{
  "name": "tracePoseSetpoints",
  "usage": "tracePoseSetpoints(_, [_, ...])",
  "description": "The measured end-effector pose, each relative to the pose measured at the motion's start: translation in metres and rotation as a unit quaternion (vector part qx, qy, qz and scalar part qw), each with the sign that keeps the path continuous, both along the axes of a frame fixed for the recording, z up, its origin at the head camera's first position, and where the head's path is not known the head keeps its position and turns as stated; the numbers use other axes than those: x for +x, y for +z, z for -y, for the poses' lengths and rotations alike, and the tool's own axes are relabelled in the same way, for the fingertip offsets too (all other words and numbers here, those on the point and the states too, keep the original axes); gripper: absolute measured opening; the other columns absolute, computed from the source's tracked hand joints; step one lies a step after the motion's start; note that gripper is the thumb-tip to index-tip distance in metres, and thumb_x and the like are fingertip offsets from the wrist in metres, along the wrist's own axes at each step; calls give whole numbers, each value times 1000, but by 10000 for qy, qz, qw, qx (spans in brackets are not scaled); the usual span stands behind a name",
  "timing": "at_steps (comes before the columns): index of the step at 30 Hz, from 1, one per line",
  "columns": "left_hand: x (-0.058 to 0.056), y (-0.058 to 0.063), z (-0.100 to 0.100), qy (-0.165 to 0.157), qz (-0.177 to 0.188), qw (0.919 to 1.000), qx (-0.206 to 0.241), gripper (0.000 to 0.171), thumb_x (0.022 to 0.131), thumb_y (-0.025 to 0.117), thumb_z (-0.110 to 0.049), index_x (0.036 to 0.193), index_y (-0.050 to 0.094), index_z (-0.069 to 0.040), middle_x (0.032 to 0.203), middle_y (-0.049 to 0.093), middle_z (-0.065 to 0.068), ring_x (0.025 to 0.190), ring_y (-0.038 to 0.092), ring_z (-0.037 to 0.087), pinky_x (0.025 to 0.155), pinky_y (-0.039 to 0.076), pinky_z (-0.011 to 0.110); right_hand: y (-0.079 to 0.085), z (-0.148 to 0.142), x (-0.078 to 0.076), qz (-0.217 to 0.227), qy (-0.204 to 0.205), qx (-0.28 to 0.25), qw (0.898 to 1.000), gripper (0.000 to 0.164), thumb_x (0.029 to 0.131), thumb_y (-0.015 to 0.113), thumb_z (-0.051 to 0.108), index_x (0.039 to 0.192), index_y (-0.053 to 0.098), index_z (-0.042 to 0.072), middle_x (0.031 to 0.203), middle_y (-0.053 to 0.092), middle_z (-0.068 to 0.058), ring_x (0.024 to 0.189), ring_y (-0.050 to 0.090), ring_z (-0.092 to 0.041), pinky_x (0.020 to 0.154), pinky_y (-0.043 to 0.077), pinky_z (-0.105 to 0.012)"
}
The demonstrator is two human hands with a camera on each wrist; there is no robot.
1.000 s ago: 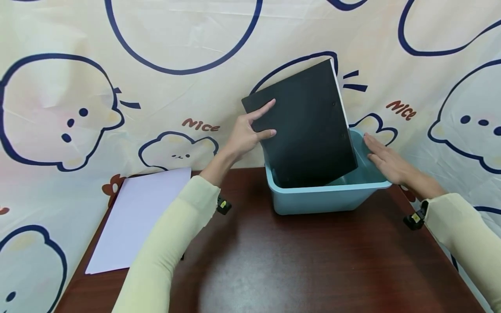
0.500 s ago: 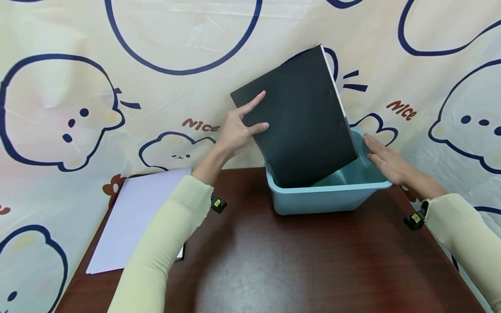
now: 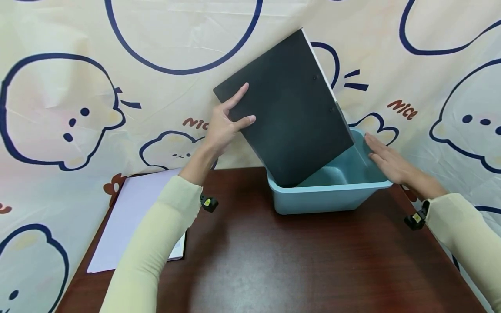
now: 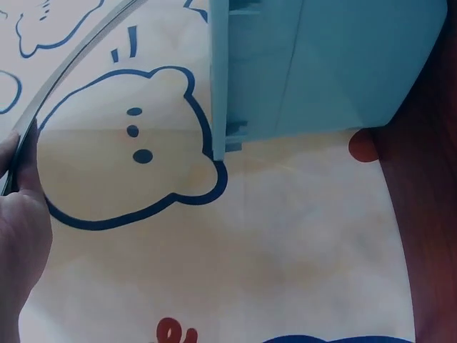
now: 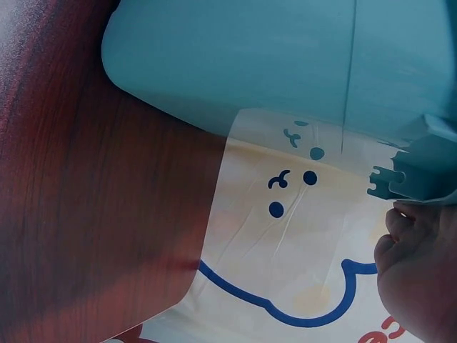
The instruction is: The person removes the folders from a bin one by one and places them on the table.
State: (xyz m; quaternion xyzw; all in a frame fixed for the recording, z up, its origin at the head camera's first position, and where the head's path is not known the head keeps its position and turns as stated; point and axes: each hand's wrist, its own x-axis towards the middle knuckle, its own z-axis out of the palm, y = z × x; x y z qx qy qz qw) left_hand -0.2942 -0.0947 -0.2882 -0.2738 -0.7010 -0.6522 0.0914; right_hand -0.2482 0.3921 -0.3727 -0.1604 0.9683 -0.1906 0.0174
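Observation:
My left hand (image 3: 225,128) grips a flat black folder (image 3: 287,108) by its left edge, thumb and forefinger lying on the dark face. White shows along the folder's upper right edge, with two small rivets near it. It stands tilted, its lower corner inside a light blue plastic tub (image 3: 313,200). In the left wrist view the folder (image 4: 71,61) is a thin, bowed edge running up from the fingers. My right hand (image 3: 391,161) rests with straight fingers on the tub's right end; in the right wrist view, that hand (image 5: 418,257) is right at the tub's rim (image 5: 435,136).
White sheets (image 3: 133,213) lie at the left of the dark brown table (image 3: 297,261), and a black-edged corner (image 3: 179,250) shows beyond the left sleeve. A patterned cloth (image 3: 156,100) hangs close behind the tub. Small cameras are worn on both wrists.
My left hand has moved up and to the left, lifting and tilting the folder further, so more of the tub's inside shows. My right hand and the tub have stayed in place.

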Motion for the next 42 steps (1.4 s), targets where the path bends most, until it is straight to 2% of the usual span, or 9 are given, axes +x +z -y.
tracePoseSetpoints(9, [2,7,18,213,-175,9989,366,80,91,79,5,160,48,-22,167,42,-12,156,26,0,132,12,36,-1,-1,1,-105,12,-39,9999,64,116,26,26,169,-4,6,176,-6,-20,162,-1,-47,126,6,-70])
tracePoseSetpoints(15, [3,13,29,327,-168,9977,574,82,90,79,7,160,48,-20,167,42,-11,156,27,0,132,14,32,-1,1,0,-92,2,13,10000,64,116,26,26,169,-4,5,176,-5,-21,162,-1,-47,127,5,-69])
tracePoseSetpoints(19, [3,18,36,229,-122,9953,934,83,88,77,13,160,48,-17,168,42,-9,155,30,1,127,27,28,-1,1,0,-106,16,-9,9999,64,116,27,25,168,-2,4,176,-4,-22,161,0,-47,127,5,-68])
tracePoseSetpoints(22, [4,20,43,-26,-7,9914,1307,84,88,74,18,160,48,-16,168,42,-7,154,38,9,117,43,29,0,2,1,-157,46,-19,9999,64,116,29,25,168,0,3,176,-2,-22,161,2,-48,128,6,-67])
tracePoseSetpoints(27, [8,21,55,-278,74,9871,1576,84,87,72,21,160,48,-14,167,43,-3,152,44,18,112,48,30,1,3,2,-140,20,-6,9999,64,116,29,25,169,0,3,176,-1,-22,161,2,-48,128,6,-67])
tracePoseSetpoints(31, [11,21,66,-255,26,9890,1457,83,86,72,21,159,49,-13,168,42,-1,153,42,18,114,46,28,0,2,3,-84,-27,-31,10000,64,116,28,25,169,-3,6,176,-4,-21,161,1,-47,127,6,-69])
tracePoseSetpoints(42, [21,23,103,-411,333,9900,1307,83,88,69,23,159,49,-14,168,40,6,153,42,26,108,50,27,0,0,2,-103,-19,-75,9999,64,116,28,26,169,-2,7,176,-3,-21,161,2,-48,126,6,-70])
